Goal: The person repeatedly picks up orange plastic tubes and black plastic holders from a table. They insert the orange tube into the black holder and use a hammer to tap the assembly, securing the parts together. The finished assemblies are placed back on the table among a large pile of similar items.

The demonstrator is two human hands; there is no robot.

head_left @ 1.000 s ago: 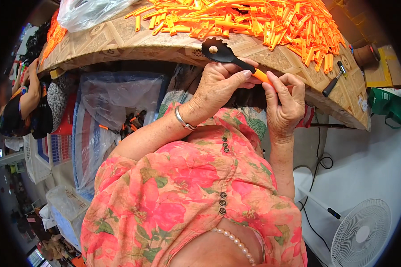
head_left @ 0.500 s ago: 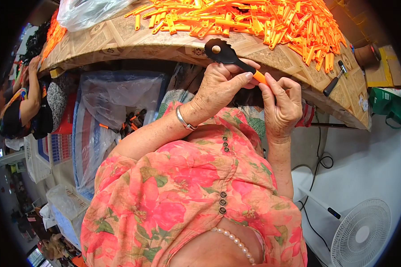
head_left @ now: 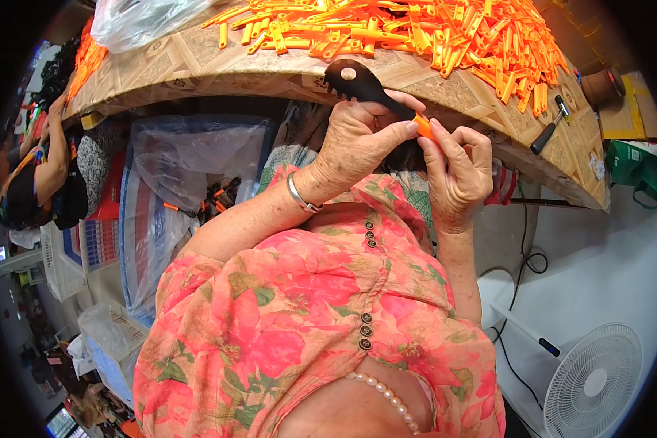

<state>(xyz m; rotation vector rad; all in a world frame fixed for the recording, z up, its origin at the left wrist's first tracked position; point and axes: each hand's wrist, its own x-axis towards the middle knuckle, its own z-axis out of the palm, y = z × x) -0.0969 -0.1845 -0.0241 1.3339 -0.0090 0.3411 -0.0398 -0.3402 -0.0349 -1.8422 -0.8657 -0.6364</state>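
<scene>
A black toothed pasta server [head_left: 359,82] with a round hole in its head is held over the near table edge, its teeth toward the left. My left hand [head_left: 358,139] is closed around its neck, with the thumb pressed against the shaft. At the shaft's end sits an orange handle [head_left: 424,128], which the thumb and fingers of my right hand [head_left: 458,174] pinch. The fingers hide part of the handle. Beyond my hands, a big heap of loose orange handles [head_left: 387,29] lies on the patterned table [head_left: 299,84].
A small black-handled hammer [head_left: 551,125] rests at the table's right. Below, to the left, stands a plastic-lined bin [head_left: 190,157] with black and orange pieces. A white fan [head_left: 595,379] stands lower right. Another person's arm [head_left: 51,157] reaches to the table at far left.
The pasta server has rolled about its shaft, so its teeth now point left and down instead of up and right. Its head has shifted slightly left and up. Both hands keep their hold.
</scene>
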